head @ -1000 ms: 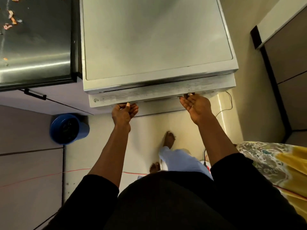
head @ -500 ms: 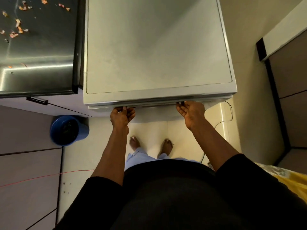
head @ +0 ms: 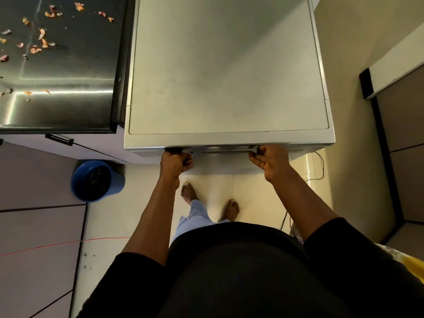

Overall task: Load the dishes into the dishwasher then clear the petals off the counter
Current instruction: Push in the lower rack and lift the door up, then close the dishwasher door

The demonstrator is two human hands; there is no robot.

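The grey-white dishwasher (head: 224,72) stands in front of me, seen from above. Its door (head: 224,149) is up against the body, with only a thin dark gap under the top. My left hand (head: 175,160) grips the door's upper edge near its left end, fingers curled. My right hand (head: 270,157) holds the same edge near the right end, thumb in the gap and fingers below. Orange and pink petals (head: 39,40) lie scattered on the dark shiny counter (head: 75,65) to the left. No dishes show.
A blue bucket (head: 97,180) sits on the floor left of the dishwasher, below a cabinet handle (head: 59,140). A red cord (head: 64,243) crosses the floor at left, and a black cable (head: 319,166) runs at right. My bare feet stand on pale tiles. Yellow cloth (head: 410,263) lies at lower right.
The dishwasher door swung up from partly open to almost closed, both hands pushing it. My fingers went from flat under the edge to curled on it, and my feet stepped closer.
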